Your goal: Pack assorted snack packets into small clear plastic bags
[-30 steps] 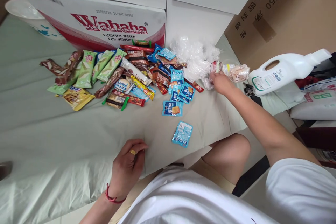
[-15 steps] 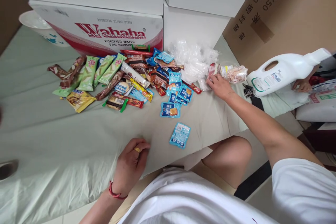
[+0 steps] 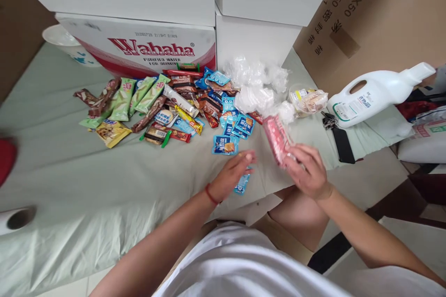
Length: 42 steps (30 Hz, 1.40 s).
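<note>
My right hand [image 3: 308, 171] grips the lower end of a red packet [image 3: 277, 139] in clear wrapping, tilted over the near part of the cloth; its exact kind is blurred. Reaching toward it is my left hand [image 3: 234, 174], fingers stretched out and slightly smeared, holding nothing. Below that hand lies a single blue snack sachet [image 3: 241, 185], partly covered by it. More blue sachets [image 3: 226, 145] are heaped just beyond. Crumpled clear plastic bags [image 3: 254, 97] lie behind the red packet.
Wrapped snack bars [image 3: 149, 95] spread to the left before a Wahaha carton [image 3: 146, 46]. At the right are a wrapped food pack [image 3: 310, 101], a white detergent bottle [image 3: 372, 95], keys [image 3: 328, 120] and a black phone [image 3: 343, 146]. A paper roll [image 3: 14, 220] sits at the left edge.
My right hand has picked up the red packet from beside the plastic bags and brought it nearer. My left hand has moved right and its fingers have straightened.
</note>
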Tool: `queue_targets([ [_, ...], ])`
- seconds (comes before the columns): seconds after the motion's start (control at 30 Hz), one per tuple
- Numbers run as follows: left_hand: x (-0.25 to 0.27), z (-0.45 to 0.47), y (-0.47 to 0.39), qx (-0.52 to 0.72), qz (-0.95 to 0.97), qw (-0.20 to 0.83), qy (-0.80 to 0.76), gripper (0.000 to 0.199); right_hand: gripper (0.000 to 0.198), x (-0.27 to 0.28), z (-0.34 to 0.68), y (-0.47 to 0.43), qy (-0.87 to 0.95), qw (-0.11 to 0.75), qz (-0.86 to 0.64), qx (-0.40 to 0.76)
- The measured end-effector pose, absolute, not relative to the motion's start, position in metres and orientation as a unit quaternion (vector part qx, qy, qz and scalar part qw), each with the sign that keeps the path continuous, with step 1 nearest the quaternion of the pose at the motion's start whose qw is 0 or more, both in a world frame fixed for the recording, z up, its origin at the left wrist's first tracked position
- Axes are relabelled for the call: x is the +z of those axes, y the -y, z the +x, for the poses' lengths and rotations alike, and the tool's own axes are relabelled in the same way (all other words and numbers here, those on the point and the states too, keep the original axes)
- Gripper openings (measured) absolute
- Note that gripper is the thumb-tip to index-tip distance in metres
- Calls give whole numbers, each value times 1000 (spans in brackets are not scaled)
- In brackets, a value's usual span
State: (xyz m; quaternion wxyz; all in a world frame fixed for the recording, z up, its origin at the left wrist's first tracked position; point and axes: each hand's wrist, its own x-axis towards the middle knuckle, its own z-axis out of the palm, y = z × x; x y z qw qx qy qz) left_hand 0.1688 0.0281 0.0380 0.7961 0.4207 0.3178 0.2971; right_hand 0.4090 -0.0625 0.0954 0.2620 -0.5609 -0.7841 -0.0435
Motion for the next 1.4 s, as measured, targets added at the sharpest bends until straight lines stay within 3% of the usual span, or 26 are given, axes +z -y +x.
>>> queue_targets([
  [0.1,39,198,-44,308,342,849,-260,52,67,94,387,99,807,262,-524,67],
  [0.2,34,207,-52,318,357,833,-278,48,63,94,376,108,811,267,-499,150],
  [0.43,19,202,-21,296,453,771,-337,39,52,90,371,64,681,349,-592,254],
  [0.57,25,197,0,350,380,801,-304,53,39,73,367,33,589,351,-644,338],
  [0.67,29,192,7,355,402,781,-320,65,40,56,360,21,548,383,-639,380],
  [0.83,23,191,1,415,344,766,-350,60,57,41,339,31,433,493,-624,425],
  [0.97,13,202,3,452,278,773,-346,52,45,40,310,46,420,513,-579,474],
  [1.1,15,208,2,451,248,803,-301,39,36,44,301,47,412,536,-596,434],
  [1.2,20,198,-13,439,293,810,-255,38,34,70,340,29,461,488,-646,363],
  [1.27,19,187,-29,441,347,789,-251,39,36,103,390,4,496,446,-706,236],
  [1.33,12,176,-43,437,389,765,-268,40,52,142,449,-33,510,399,-759,72],
  [1.4,1,169,-54,431,407,750,-293,40,59,179,506,-78,488,338,-804,-23],
])
